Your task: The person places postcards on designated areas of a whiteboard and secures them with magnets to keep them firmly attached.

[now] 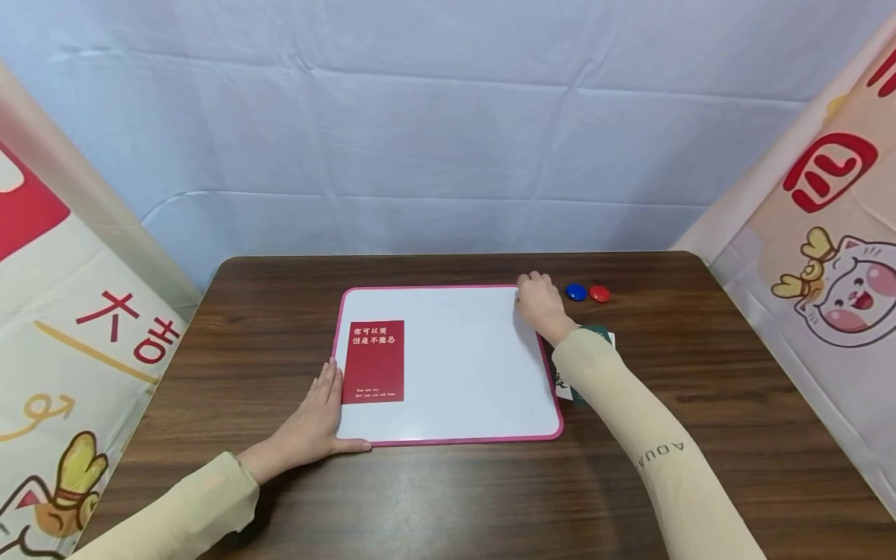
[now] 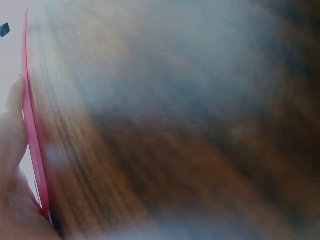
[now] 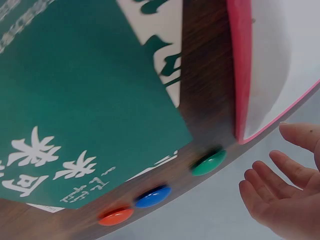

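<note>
Lying flat on the table (image 1: 434,498), roughly central, the whiteboard (image 1: 469,358) bears a red card (image 1: 376,362) on its left part. My left hand (image 1: 318,412) spans the near left corner, fingers straight, thumb along the near edge, clasping nothing. My right hand (image 1: 540,305), half curled with thumb and fingers apart, is empty at the far right corner; contact there I cannot tell. A hard push could swivel the board about my left hand; tilting could slide the red card, if nothing fixes it. Farther right, stray fingers could knock the green disc (image 3: 209,162), blue disc (image 1: 576,292) or red disc (image 1: 599,293) off the far edge; a lowered sleeve (image 1: 651,443) could drag the green card (image 3: 90,100).
</note>
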The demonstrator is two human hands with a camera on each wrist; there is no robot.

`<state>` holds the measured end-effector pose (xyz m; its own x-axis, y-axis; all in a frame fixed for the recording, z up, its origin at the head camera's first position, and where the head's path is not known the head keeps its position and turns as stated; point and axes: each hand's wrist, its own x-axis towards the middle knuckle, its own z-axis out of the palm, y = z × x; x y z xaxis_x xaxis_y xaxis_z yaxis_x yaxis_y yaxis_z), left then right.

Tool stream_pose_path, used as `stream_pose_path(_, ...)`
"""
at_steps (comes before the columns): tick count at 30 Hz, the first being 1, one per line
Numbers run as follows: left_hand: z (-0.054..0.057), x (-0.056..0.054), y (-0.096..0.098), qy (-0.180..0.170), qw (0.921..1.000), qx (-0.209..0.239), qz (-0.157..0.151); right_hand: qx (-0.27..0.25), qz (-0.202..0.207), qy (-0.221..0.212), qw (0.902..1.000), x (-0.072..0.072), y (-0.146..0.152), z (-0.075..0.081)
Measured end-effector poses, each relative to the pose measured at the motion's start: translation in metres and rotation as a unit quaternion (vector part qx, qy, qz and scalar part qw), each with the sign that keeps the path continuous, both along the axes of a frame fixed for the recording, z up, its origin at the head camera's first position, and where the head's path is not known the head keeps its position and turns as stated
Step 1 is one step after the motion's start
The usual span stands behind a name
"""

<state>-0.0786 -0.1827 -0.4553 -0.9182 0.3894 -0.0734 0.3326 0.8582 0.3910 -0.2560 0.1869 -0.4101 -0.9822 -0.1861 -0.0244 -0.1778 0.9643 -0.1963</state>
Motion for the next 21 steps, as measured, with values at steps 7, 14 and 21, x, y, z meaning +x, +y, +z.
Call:
stream_pose_path(7, 0.0, 0.0, 0.0, -0.002, 1.0, 0.002, 0.001, 0.008, -0.02, -0.005, 0.9998, -0.003, 0.008, -0.002)
stream_pose_path(14, 0.0, 0.001, 0.001, 0.002, 1.0, 0.0, -0.001, -0.001, -0.045, -0.012, 0.9989, -0.005, 0.013, -0.002)
stream_pose_path(21, 0.0, 0.001, 0.001, 0.004, 1.0, 0.001, -0.001, -0.011, -0.051, -0.018, 0.9985, -0.008, 0.018, -0.005)
